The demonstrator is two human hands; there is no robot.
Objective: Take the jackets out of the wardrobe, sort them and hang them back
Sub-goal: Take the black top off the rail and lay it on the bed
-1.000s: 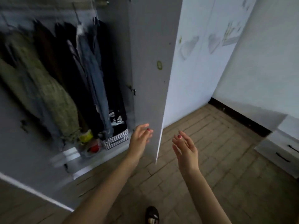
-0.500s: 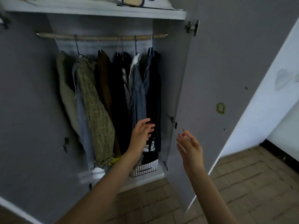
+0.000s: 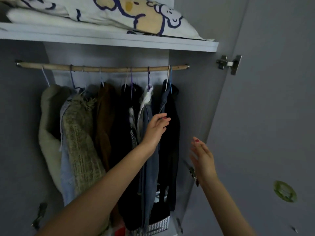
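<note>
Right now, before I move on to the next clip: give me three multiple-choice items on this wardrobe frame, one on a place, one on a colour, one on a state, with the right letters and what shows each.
1. Where does the printed bedding lie?
A. on the shelf above the rail
B. on the wardrobe floor
C. over the door

2. What colour is the jacket at the far left of the rail?
A. red
B. cream
C. bright blue

3. How is the right hand?
A. gripping a hanger
B. open, holding nothing
C. pressed flat on the shelf

Answers:
1. A: it lies on the shelf over the wooden rail.
2. B: the cream jacket hangs leftmost.
3. B: its fingers are straight, in the air beside the door, while the left hand reaches to the dark jackets.
</note>
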